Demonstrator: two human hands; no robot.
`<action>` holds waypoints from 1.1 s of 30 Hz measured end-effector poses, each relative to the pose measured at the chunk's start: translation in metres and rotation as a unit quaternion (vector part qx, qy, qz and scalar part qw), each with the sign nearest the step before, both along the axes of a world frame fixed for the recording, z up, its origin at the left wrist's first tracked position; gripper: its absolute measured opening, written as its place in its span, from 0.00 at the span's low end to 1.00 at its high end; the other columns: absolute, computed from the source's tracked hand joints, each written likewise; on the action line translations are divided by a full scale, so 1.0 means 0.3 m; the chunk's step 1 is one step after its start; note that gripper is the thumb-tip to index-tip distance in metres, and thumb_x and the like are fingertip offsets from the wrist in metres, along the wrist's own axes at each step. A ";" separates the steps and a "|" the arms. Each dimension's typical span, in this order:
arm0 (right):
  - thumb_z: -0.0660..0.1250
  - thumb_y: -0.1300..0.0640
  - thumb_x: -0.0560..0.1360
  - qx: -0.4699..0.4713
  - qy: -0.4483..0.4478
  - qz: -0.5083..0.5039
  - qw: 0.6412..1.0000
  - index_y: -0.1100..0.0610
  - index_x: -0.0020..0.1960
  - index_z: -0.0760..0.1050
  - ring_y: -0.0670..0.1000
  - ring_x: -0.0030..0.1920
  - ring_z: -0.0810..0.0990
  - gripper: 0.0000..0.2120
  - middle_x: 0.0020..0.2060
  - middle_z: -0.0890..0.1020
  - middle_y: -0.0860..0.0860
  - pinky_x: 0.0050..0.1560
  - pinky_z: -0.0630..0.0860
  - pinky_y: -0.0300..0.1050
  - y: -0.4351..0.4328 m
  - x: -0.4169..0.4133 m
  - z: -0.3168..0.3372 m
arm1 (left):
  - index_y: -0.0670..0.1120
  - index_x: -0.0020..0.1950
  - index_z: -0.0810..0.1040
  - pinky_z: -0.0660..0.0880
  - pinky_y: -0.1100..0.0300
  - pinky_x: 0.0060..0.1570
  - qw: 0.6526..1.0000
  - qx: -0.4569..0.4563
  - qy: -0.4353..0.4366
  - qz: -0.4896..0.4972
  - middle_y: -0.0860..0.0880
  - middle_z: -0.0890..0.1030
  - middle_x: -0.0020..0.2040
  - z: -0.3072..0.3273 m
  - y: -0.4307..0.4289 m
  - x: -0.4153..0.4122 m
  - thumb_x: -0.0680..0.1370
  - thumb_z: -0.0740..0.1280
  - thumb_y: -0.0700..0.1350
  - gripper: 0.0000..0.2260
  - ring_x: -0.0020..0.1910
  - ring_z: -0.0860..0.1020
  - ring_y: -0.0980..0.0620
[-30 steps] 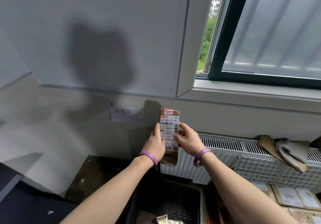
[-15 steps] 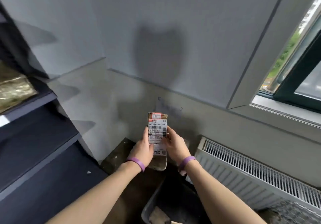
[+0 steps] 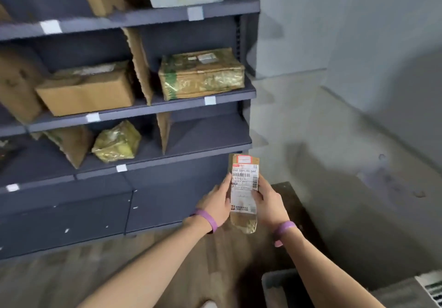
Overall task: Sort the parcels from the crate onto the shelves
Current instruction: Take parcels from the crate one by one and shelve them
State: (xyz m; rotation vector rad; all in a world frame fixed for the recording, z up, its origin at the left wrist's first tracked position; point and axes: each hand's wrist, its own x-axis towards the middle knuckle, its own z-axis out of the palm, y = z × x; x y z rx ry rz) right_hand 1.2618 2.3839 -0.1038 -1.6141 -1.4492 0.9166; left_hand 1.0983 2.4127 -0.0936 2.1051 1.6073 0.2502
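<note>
labelled parcel (image 3: pixel 243 190) upright, gripped between left hand (image 3: pixel 216 203) and right hand (image 3: pixel 269 203).

A: Was the label (image 3: pixel 243 188) on the parcel (image 3: pixel 244 222) legible?
B: Negative. Small print was blurred. The left hand (image 3: pixel 216 203) and right hand (image 3: pixel 269 206) hid the parcel's side edges.
A: The crate (image 3: pixel 277 277)?
B: Cut off by the bottom edge; interior too dark.
</note>
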 end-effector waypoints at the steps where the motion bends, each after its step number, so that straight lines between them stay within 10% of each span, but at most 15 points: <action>1: 0.60 0.54 0.80 0.004 -0.007 0.016 1.000 0.41 0.64 0.69 0.37 0.47 0.80 0.14 0.47 0.78 0.32 0.46 0.71 0.27 0.013 -0.039 -0.001 | 0.61 0.77 0.44 0.71 0.47 0.63 1.000 0.002 0.003 0.016 0.49 0.63 0.75 -0.005 -0.007 -0.052 0.80 0.55 0.44 0.30 0.67 0.71 0.42; 13: 0.55 0.56 0.82 -0.003 -0.072 0.230 0.971 0.43 0.71 0.65 0.49 0.55 0.80 0.19 0.58 0.80 0.43 0.57 0.77 0.47 0.102 -0.736 0.029 | 0.57 0.78 0.47 0.73 0.52 0.60 0.961 0.016 0.004 0.274 0.51 0.62 0.76 -0.006 -0.199 -0.776 0.80 0.57 0.43 0.30 0.66 0.72 0.45; 33: 0.54 0.58 0.80 0.006 -0.126 0.405 0.906 0.36 0.70 0.60 0.54 0.48 0.82 0.24 0.49 0.84 0.48 0.52 0.79 0.52 -0.111 -2.027 -0.017 | 0.56 0.78 0.47 0.74 0.50 0.58 0.892 -0.013 -0.003 0.453 0.47 0.66 0.73 -0.054 -0.613 -1.936 0.79 0.57 0.42 0.31 0.65 0.72 0.43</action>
